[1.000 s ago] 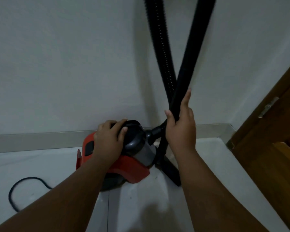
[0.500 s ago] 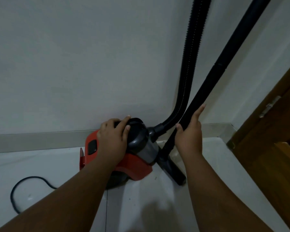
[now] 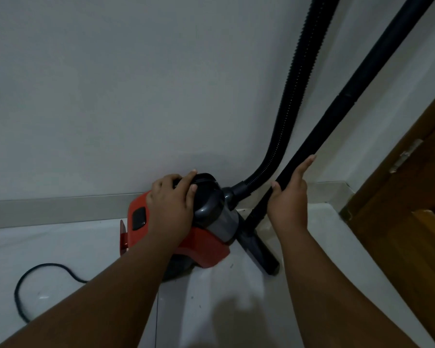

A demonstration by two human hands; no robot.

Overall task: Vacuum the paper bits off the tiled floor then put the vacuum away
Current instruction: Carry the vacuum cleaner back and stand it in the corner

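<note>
Parking the vacuum now: set down on the tiled floor, close against the skirting near the room's corner. Holding its dark top with the left hand, fingers curled over the dome, thumb on the near side. Steadying the rigid wand with the right hand, fingers straight and together along the tube, thumb apart on the other side, not wrapped round. Leaning that wand up toward the wall, beside the ribbed hose, with the floor nozzle planted on the tile just right of the body.

Hard to tell in this dim light whether any paper bits lie about; seemingly none near the machine.

To finish well: pin the body down so as not to let it roll, ease the wand back until resting against the wall, and release only once balanced, for fear of a sideways slide toward the wooden door. Then gather the loose cord trailing off to the left, to avoid leaving a trip loop.
</note>
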